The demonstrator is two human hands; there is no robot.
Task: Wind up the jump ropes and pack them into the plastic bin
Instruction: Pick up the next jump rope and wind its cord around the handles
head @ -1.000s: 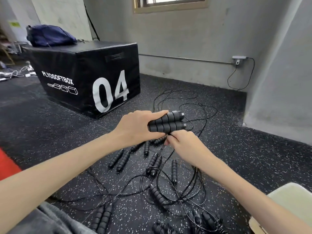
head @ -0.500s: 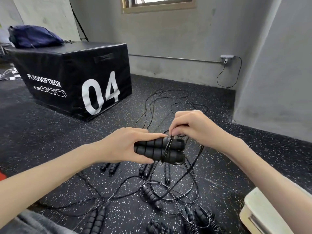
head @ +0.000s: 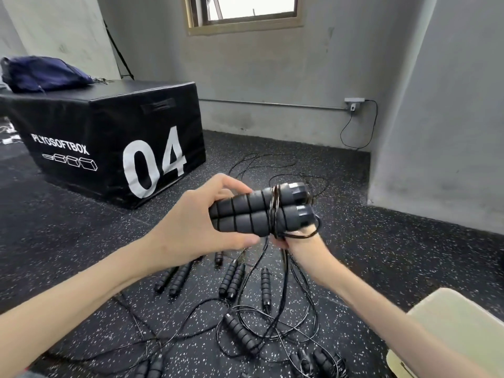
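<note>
My left hand grips a pair of black foam jump-rope handles held side by side above the floor. A few turns of thin black cord circle both handles near their capped ends. My right hand is mostly hidden under the handles and holds the cord, which loops around its thumb side. The pale plastic bin shows only a corner at the lower right. Several other jump ropes with black handles lie tangled on the speckled floor below my hands.
A black soft plyo box marked 04 stands at the left with a dark blue bag on top. Grey walls close the back and right; a cable hangs from a wall socket.
My right hand has gone from above the handles to beneath them, carrying the cord around. The handles have risen and more turns of cord wrap them.
</note>
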